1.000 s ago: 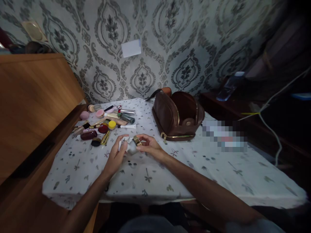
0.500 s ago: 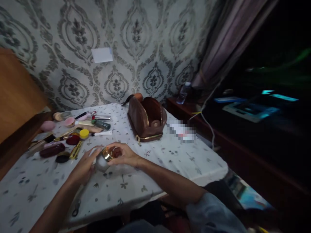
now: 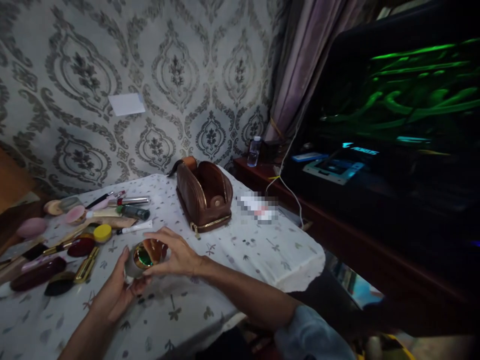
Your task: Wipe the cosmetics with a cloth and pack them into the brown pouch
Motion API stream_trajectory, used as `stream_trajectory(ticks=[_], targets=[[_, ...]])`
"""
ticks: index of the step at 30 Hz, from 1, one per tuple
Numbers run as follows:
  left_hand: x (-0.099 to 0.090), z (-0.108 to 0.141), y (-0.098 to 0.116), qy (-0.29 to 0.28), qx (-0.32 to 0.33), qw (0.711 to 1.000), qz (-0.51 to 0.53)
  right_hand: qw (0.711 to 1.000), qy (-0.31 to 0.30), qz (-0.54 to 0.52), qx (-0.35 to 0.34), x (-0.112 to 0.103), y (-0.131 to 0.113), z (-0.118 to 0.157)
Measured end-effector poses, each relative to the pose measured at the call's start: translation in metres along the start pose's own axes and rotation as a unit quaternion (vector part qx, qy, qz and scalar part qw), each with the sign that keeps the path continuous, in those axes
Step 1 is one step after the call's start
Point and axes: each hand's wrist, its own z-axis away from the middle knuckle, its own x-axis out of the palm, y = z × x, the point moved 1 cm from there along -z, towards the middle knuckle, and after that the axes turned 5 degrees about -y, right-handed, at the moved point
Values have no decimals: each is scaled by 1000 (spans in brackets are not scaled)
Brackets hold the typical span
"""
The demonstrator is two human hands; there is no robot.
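Observation:
Between my two hands, above the near side of the table, is a round pale jar with a shiny gold lid. My left hand holds the jar from the left and below. My right hand has its thumb and fingers curved around the gold lid from the right. Whether the lid is loose from the jar cannot be made out. Behind my right hand an unzipped brown bag stands upright. To the left lie a yellow-lidded pot, a gold tube and a white tube.
Several more cosmetics, brushes and a pink sponge spread over the left of the patterned tablecloth. A clear bottle and a white cable are at the back right, beside a dark computer case.
The view has swung to the right, so the table's things appear further left. The jar and lid have turned in my hands, and the lid's top now faces the camera more.

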Motion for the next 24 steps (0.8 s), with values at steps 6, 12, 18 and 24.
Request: stream_trajectory(ticks=[6,12,18,24], targets=[[21,-9,-2,67,53,993,78,998,43,17,30,-4,0,-5],[36,-17,-3,119,80,987,76,996,68,54,27,-14,-14,-6],[60,-21,11,62,145,986,-59,989,135,53,30,-47,-36,-3],[96,-25,19,-46,230,956,-179,958,277,40,67,-126,-55,-23]])
